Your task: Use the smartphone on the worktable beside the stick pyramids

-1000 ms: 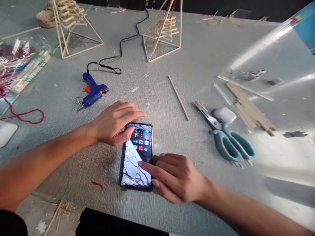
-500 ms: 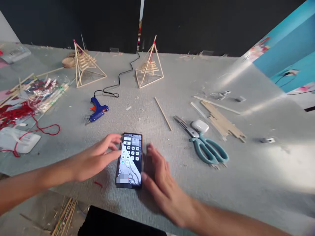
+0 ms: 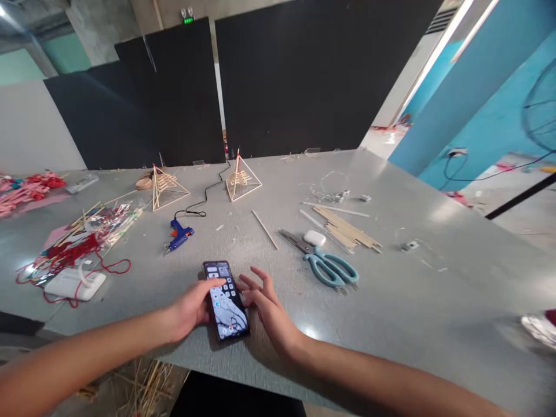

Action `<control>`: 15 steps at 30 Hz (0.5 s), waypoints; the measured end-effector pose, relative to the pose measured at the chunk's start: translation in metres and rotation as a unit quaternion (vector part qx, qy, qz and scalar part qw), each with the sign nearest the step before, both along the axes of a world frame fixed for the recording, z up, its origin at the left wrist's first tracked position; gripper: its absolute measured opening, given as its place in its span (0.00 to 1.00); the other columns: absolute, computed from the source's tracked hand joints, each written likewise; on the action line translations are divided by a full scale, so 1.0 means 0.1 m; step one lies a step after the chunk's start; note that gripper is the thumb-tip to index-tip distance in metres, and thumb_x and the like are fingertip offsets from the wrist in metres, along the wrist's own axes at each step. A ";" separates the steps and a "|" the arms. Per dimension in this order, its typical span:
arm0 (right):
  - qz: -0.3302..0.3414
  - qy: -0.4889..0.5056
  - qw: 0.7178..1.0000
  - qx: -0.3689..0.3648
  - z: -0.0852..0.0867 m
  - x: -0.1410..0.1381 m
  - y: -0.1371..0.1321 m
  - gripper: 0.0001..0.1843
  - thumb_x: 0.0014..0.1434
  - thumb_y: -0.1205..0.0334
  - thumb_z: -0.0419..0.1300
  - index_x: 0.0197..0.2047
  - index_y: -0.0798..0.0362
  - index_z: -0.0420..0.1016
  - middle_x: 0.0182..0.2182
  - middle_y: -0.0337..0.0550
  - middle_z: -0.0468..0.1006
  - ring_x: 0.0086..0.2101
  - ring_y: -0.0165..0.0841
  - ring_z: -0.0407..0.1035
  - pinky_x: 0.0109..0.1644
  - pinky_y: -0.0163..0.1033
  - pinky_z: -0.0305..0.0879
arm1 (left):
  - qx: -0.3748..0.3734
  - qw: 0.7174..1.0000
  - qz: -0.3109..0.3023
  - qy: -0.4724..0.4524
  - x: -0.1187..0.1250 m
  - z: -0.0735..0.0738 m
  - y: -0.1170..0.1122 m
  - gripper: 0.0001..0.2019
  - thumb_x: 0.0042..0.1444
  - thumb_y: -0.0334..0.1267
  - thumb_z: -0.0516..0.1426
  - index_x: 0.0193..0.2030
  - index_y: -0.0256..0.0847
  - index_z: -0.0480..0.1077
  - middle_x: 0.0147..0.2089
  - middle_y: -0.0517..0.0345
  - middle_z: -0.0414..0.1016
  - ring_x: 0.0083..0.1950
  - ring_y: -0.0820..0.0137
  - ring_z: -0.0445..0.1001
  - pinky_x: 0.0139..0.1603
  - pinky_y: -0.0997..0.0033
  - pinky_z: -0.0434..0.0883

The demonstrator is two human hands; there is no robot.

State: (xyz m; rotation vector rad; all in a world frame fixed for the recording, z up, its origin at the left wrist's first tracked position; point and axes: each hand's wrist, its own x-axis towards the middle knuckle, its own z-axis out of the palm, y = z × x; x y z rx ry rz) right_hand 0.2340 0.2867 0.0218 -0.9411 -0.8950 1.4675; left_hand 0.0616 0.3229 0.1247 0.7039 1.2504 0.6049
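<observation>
A lit smartphone (image 3: 230,315) showing rows of app icons is in front of me, slightly tilted at the table's near side. My left hand (image 3: 189,310) grips its left edge, the thumb lying across the screen and the other fingers partly hidden beside and beneath it. Close to the phone's right edge is my right hand (image 3: 267,304), its fingers spread and holding nothing; whether a fingertip touches the case I cannot tell. To the right lie teal-handled scissors (image 3: 332,269) and a white rounded case (image 3: 314,237). A thin wooden stick (image 3: 264,229) rests beyond the phone.
Two stick pyramids (image 3: 243,180) stand toward the back. A blue glue gun (image 3: 179,234) with a black cord lies left of centre. Flat wooden strips (image 3: 345,227) are at right. Red yarn (image 3: 82,255), packaged sticks and a white device (image 3: 76,284) crowd the left of the grey table (image 3: 412,301).
My view has tilted up, showing more of the room. My left hand has closed on the phone's left side, its thumb now over the screen, and the phone has turned slightly. My right hand stays beside it.
</observation>
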 end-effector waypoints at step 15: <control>-0.068 -0.150 0.979 0.123 0.38 -0.18 -1.05 0.17 0.70 0.53 0.54 0.59 0.43 0.55 0.67 0.55 0.67 0.67 0.43 0.61 0.65 0.62 0.62 | -0.008 0.972 0.045 -0.232 0.05 -0.42 -0.81 0.32 0.69 0.62 0.43 0.58 0.37 0.74 0.49 0.44 0.82 0.49 0.54 0.82 0.53 0.54 0.76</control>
